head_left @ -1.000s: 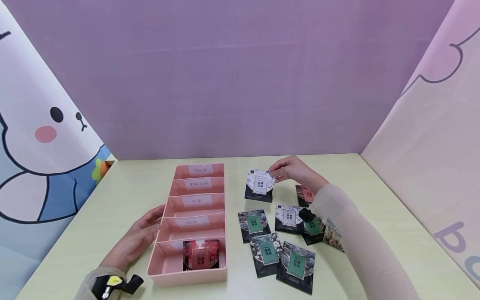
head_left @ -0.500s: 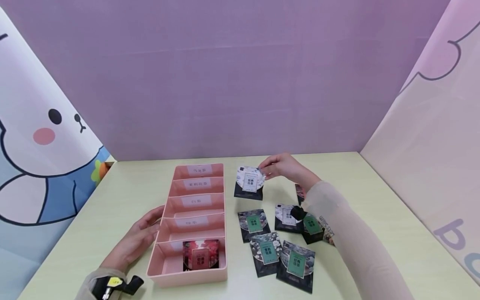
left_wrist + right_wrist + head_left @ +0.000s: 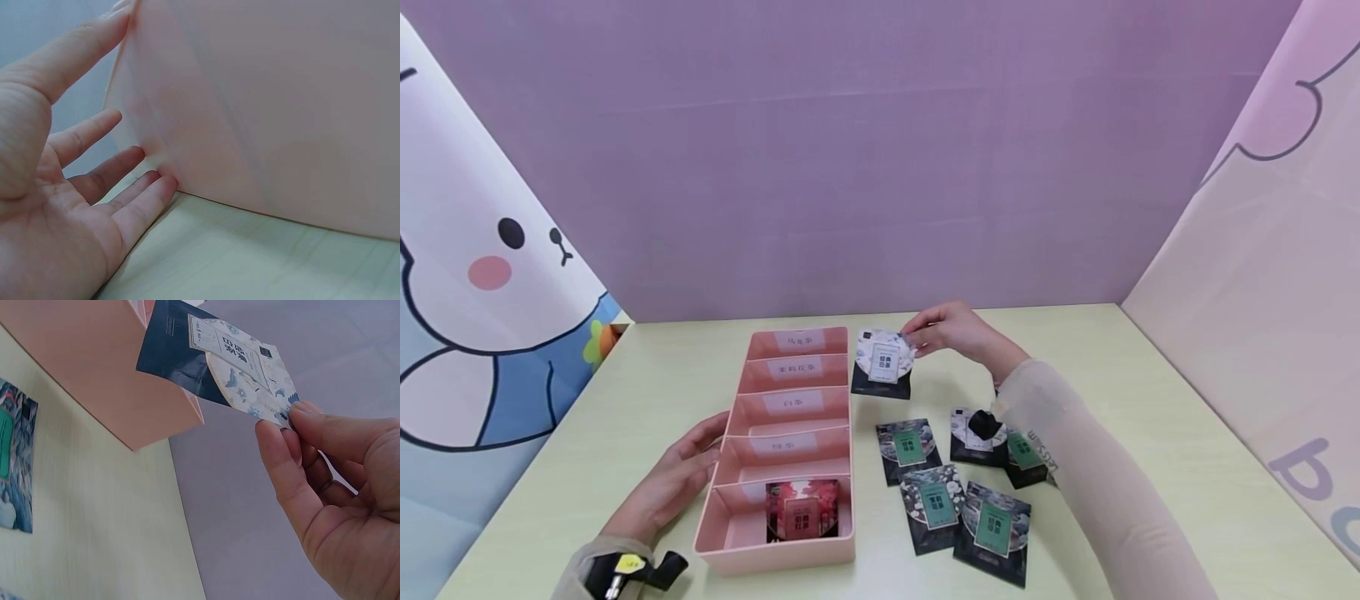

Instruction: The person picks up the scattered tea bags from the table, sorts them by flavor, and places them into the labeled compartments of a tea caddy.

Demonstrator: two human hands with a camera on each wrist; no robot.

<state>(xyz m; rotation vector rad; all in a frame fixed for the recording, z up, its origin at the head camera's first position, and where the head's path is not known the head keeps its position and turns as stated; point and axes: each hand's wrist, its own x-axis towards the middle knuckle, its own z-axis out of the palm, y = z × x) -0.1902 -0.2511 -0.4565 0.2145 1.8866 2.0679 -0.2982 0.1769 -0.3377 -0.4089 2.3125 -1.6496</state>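
Between thumb and forefinger, my right hand [image 3: 951, 333] pinches the upper right corner of a white-and-navy tea sachet [image 3: 883, 363]. The sachet hangs in the air, just right of a pink divided box [image 3: 775, 557]. In the right wrist view the sachet [image 3: 219, 362] overlaps the box's side wall [image 3: 100, 375]. My left hand [image 3: 677, 475] rests at the box's left side; in the left wrist view its spread fingers [image 3: 140, 206] touch the pink wall near the table. A red tea sachet [image 3: 801, 511] stands in the box's nearest compartment. Each compartment has a paper label; the four farther ones hold nothing.
Right of the box lie green-labelled sachets [image 3: 908, 450], a floral one [image 3: 934, 508] and another white one [image 3: 967, 446]. My right sleeve [image 3: 1097, 475] partly covers others. A purple backdrop [image 3: 880, 167] rises behind the table, with printed panels [image 3: 1285, 317] at the sides.
My right hand has carried the white sachet leftward, from over the table to right beside the box. The left hand and the box have stayed put.
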